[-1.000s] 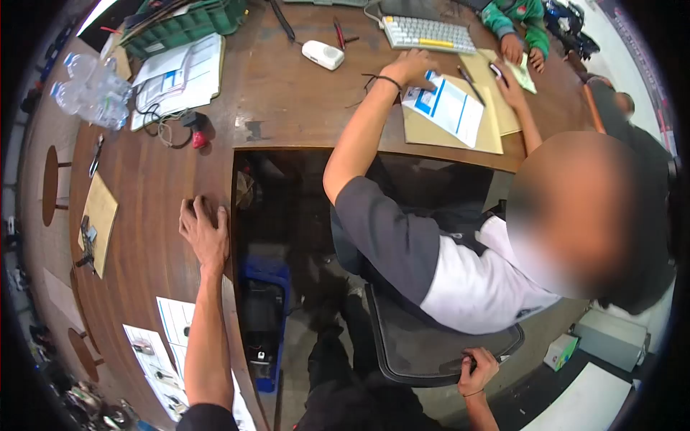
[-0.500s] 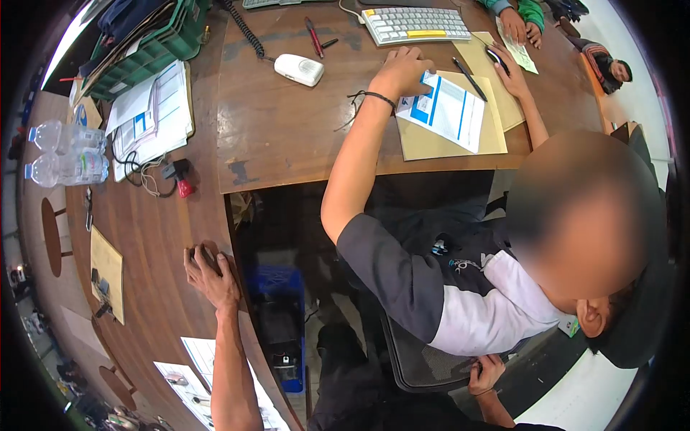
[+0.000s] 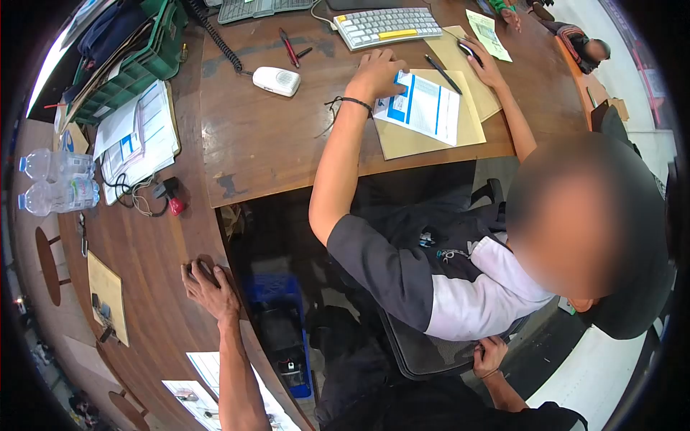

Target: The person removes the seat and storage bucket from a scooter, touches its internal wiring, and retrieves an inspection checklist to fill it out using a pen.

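Observation:
My left hand (image 3: 213,291) rests on the brown wooden desk (image 3: 162,287), fingers spread and slightly bent; a dark patch under the fingers cannot be made out clearly. Printed papers (image 3: 188,399) lie beside my left forearm. My right hand (image 3: 491,355) is curled around the edge of the black mesh chair back (image 3: 431,353). In that chair sits a co-worker in a grey and white shirt (image 3: 467,305). One hand of the co-worker (image 3: 377,75) holds a blue and white printed form (image 3: 431,111) over brown envelopes (image 3: 471,133); the other is on a computer mouse (image 3: 471,54).
A white keyboard (image 3: 388,27), a corded handset microphone (image 3: 276,81) and pens (image 3: 290,49) lie on the desk. At left are a green crate (image 3: 136,72), stacked papers (image 3: 147,129), two water bottles (image 3: 57,195), a red-tipped stamp (image 3: 175,200) and a clipboard (image 3: 108,287). Below stands a blue bin (image 3: 277,287).
The view has shifted, so the desk items sit further left in the frame. The far person's hands have drawn away from the yellowish slip. My hands stay in place.

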`<action>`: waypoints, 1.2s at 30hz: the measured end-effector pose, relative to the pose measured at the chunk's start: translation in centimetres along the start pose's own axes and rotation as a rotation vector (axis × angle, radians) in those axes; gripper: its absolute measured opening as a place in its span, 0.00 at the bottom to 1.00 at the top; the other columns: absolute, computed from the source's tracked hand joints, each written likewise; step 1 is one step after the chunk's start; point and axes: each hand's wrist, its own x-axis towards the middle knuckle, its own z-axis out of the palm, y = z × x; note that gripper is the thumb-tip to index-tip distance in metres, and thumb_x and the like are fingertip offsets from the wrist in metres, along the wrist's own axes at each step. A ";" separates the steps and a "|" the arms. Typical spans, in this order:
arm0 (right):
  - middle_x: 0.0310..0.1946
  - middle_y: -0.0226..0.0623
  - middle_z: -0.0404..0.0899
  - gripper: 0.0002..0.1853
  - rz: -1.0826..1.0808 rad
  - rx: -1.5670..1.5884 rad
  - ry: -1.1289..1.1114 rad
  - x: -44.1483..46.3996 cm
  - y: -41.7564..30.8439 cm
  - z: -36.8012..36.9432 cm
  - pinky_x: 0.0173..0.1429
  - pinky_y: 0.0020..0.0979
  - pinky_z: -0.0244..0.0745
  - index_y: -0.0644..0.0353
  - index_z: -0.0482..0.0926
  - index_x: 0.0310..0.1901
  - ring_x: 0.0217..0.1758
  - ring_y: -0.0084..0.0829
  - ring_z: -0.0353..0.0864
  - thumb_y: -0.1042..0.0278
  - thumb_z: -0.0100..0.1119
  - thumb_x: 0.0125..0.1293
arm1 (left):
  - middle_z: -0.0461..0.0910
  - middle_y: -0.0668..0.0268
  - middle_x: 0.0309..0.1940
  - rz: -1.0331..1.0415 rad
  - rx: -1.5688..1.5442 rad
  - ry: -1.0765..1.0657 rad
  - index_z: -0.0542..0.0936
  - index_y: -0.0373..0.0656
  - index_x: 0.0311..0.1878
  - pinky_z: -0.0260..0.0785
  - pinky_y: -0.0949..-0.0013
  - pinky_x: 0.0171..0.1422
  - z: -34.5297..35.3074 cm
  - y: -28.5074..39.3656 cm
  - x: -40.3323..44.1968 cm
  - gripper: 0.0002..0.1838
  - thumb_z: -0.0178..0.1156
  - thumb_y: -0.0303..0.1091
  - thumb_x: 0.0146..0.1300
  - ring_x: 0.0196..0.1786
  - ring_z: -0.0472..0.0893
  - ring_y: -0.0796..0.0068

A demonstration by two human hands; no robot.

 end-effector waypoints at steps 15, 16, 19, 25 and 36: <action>0.30 0.44 0.78 0.13 -0.027 0.041 -0.012 -0.3 0.2 0.6 0.41 0.47 0.73 0.59 0.84 0.34 0.35 0.53 0.78 0.65 0.58 0.46 | 0.61 0.48 0.75 -0.018 -0.021 0.004 0.70 0.42 0.70 0.47 0.47 0.81 0.1 -0.1 0.0 0.28 0.56 0.44 0.71 0.78 0.58 0.46; 0.30 0.44 0.78 0.15 -0.005 0.051 -0.045 -0.5 0.4 0.6 0.43 0.49 0.73 0.59 0.85 0.36 0.36 0.53 0.78 0.65 0.58 0.46 | 0.60 0.47 0.75 -0.014 -0.013 0.003 0.70 0.41 0.70 0.47 0.47 0.81 0.2 -0.2 0.0 0.28 0.56 0.44 0.71 0.78 0.58 0.46; 0.31 0.44 0.78 0.14 -0.007 0.063 -0.063 -0.5 0.5 0.6 0.43 0.49 0.74 0.59 0.85 0.36 0.37 0.54 0.78 0.66 0.58 0.46 | 0.60 0.47 0.75 -0.019 -0.008 0.000 0.70 0.41 0.70 0.47 0.47 0.81 0.3 -0.1 0.0 0.29 0.56 0.44 0.71 0.78 0.58 0.46; 0.31 0.43 0.79 0.13 -0.020 0.048 -0.065 -0.4 0.7 0.6 0.42 0.47 0.75 0.57 0.85 0.35 0.37 0.52 0.79 0.66 0.58 0.46 | 0.60 0.46 0.76 -0.012 -0.012 0.003 0.69 0.40 0.71 0.46 0.46 0.81 0.3 -0.3 0.0 0.29 0.56 0.45 0.71 0.78 0.58 0.45; 0.40 0.35 0.84 0.13 -0.283 0.007 -0.081 0.0 -0.7 -0.5 0.43 0.41 0.78 0.51 0.90 0.37 0.39 0.43 0.82 0.57 0.64 0.53 | 0.60 0.45 0.75 -0.023 0.000 0.034 0.69 0.41 0.71 0.48 0.47 0.80 -0.2 -0.4 -0.3 0.28 0.57 0.42 0.72 0.78 0.59 0.43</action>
